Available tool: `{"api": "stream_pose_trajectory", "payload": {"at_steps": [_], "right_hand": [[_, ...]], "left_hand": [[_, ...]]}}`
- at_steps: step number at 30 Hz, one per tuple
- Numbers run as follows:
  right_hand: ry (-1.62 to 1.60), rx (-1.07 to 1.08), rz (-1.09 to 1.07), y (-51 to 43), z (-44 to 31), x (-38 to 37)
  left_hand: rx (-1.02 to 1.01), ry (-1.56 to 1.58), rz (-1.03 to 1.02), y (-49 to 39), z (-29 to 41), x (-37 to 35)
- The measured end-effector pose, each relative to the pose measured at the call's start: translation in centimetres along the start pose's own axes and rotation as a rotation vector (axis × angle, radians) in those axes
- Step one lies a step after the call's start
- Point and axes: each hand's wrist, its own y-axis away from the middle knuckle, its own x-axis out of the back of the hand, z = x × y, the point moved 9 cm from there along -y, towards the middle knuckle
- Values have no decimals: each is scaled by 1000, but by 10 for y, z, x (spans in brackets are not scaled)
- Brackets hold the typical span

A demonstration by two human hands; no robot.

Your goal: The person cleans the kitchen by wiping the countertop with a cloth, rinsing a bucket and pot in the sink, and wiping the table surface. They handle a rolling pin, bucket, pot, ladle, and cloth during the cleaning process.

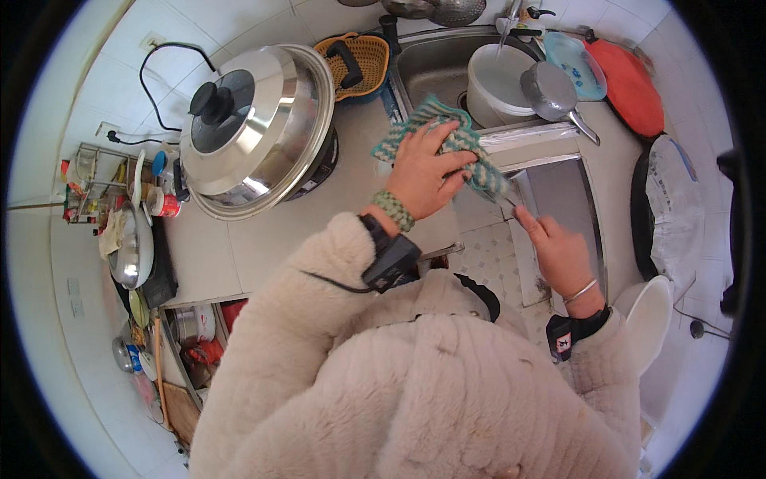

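Observation:
My left hand (428,170) lies over a green-and-white patterned cloth (440,111), its fingers bent around the folds beside the sink's front edge. From the cloth's lower right end comes a narrow metal piece (506,202) of a utensil. My right hand (556,251) grips that utensil's handle. The cloth hides most of the utensil, so its kind cannot be told. Just beyond my hands, a white bucket (479,90) holding water stands in the steel sink (422,69), under the tap (510,24). A metal saucepan (547,90) rests at the bucket's right rim.
A large lidded steel pot (257,132) occupies the left counter (203,257). Behind it sits a yellow plastic basket (371,60). Right of the sink are a blue tray (575,66) and a red round item (628,84). A metal-framed panel (559,197) lies below the sink's front.

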Motion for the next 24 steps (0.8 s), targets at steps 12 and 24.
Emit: {"api": "stream_pose_trajectory", "payload": {"at_steps": [12, 24], "right_hand": [[-86, -24, 34, 14, 2, 24], [-126, -53, 73, 29, 8, 8]], "left_hand": [[888, 937, 67, 57, -100, -51], [1063, 1314, 187, 60, -94, -34]]}}
